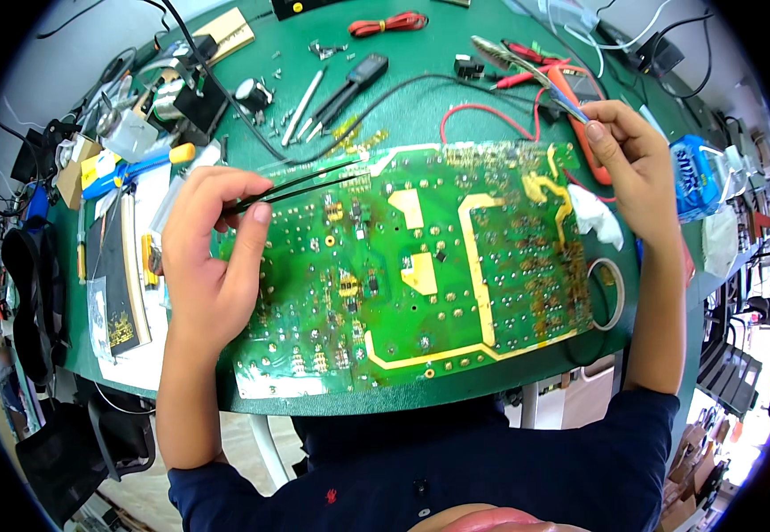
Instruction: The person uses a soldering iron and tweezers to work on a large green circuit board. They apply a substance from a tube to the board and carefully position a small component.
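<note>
The left hand (216, 244) is pinching black tweezers (283, 189) over the far left of the printed circuit board (447, 284), lying on the near tabletop (491, 379), while the right hand (629, 151) is gripping a brush-like tool (534, 73), probably for cleaning or rework, next needing careful tip placing.

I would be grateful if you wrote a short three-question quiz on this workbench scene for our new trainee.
1. What does the person's left hand hold?
a) a spoon
b) black tweezers
c) a hammer

2. True or false: the pale ring lies to the right of the green circuit board.

3. Fill in the missing colour: the cable bundle on the far side of the table is ____.

Key: 1. b; 2. true; 3. red
</note>
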### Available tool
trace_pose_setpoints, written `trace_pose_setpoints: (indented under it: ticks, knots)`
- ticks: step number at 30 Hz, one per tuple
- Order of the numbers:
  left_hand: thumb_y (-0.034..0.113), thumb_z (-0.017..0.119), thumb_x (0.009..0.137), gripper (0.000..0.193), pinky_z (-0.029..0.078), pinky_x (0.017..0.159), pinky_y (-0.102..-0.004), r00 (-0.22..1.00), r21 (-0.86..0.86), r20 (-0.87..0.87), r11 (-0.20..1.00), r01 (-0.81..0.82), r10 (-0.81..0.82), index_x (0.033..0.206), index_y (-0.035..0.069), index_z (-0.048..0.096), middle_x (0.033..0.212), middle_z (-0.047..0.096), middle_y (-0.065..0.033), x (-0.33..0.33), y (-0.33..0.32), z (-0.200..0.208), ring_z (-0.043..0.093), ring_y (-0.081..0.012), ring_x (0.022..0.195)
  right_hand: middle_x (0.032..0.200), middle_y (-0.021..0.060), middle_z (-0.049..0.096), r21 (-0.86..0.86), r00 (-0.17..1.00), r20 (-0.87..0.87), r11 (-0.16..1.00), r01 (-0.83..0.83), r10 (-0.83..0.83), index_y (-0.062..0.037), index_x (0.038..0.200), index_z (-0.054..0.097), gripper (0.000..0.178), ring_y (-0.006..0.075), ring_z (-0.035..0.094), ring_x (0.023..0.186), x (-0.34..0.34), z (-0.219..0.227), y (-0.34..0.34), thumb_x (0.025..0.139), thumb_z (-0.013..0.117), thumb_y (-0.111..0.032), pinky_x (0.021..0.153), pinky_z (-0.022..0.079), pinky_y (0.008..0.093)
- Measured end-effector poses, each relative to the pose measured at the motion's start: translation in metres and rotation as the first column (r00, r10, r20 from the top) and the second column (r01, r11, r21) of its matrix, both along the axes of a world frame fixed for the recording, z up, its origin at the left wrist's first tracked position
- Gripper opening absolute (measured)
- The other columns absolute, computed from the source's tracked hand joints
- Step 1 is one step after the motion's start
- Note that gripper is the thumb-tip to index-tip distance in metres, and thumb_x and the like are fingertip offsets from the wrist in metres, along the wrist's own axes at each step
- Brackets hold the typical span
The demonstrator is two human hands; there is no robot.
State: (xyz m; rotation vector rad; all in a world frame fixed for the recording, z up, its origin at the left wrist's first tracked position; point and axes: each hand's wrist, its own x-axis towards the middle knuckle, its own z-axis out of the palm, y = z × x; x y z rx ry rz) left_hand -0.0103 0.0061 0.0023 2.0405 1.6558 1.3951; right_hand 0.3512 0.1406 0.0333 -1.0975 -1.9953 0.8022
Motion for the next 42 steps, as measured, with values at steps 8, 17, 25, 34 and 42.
trace_pose_setpoints:
  ticks: [8,17,25,34,42]
  knots:
    - [0.004,0.053,0.098,0.012,0.045,0.078,-0.0253,0.985,-0.122,0.171,0.992,0.012,0.009,0.108,0.0,0.055,0.094,0.059,-0.0039,-0.001,0.002,-0.001,0.056,-0.01,0.085,0.075,-0.0032,0.052,0.146,0.99,0.055,0.982,0.119,-0.128,0.0006,0.105,0.062,0.017,0.0042,0.045,0.069,0.003,-0.017,0.019,0.099,0.057,-0.015,0.061,0.036,0.0218]
    - [0.0,0.055,0.094,0.02,0.043,0.068,-0.0212,0.98,-0.057,0.2,0.998,-0.006,0.017,0.114,0.001,0.058,0.099,0.064,-0.0041,-0.01,-0.001,0.0,0.055,-0.0067,0.083,0.083,0.0069,0.062,0.268,0.955,0.258,0.96,0.077,-0.149,-0.001,0.114,0.063,0.024,0.013,0.056,0.075,-0.024,0.006,0.062,0.093,0.055,-0.01,0.069,0.046,0.0293]
    - [0.002,0.054,0.092,0.017,0.049,0.068,-0.0327,0.972,0.089,0.236,0.996,-0.018,-0.003,0.108,0.0,0.058,0.095,0.066,-0.0152,-0.016,0.004,-0.001,0.063,-0.0251,0.075,0.09,0.0111,0.067,0.12,0.956,0.294,0.991,-0.062,0.024,0.0024,0.114,0.063,0.023,0.0154,0.065,0.085,-0.067,-0.012,0.092,0.097,0.051,-0.007,0.08,0.052,0.0297]
    - [0.003,0.053,0.095,0.015,0.042,0.064,-0.0218,0.983,0.099,0.182,0.995,-0.031,0.013,0.109,-0.001,0.058,0.089,0.063,-0.0023,-0.018,0.002,-0.002,0.052,-0.0061,0.073,0.092,0.0079,0.067,0.035,0.923,0.372,0.992,-0.123,0.101,0.0043,0.116,0.061,0.024,0.0132,0.063,0.09,-0.065,-0.02,0.109,0.1,0.048,-0.009,0.083,0.051,0.028]
    - [0.003,0.053,0.095,0.016,0.043,0.066,-0.0226,0.982,0.089,0.191,0.996,-0.022,0.005,0.11,-0.001,0.058,0.09,0.063,-0.0021,-0.019,0.004,-0.004,0.052,-0.0063,0.075,0.095,0.0013,0.064,-0.141,0.948,0.269,0.981,-0.135,0.169,0.0007,0.117,0.063,0.023,0.008,0.056,0.089,-0.032,-0.032,0.103,0.101,0.05,-0.009,0.084,0.046,0.0245]
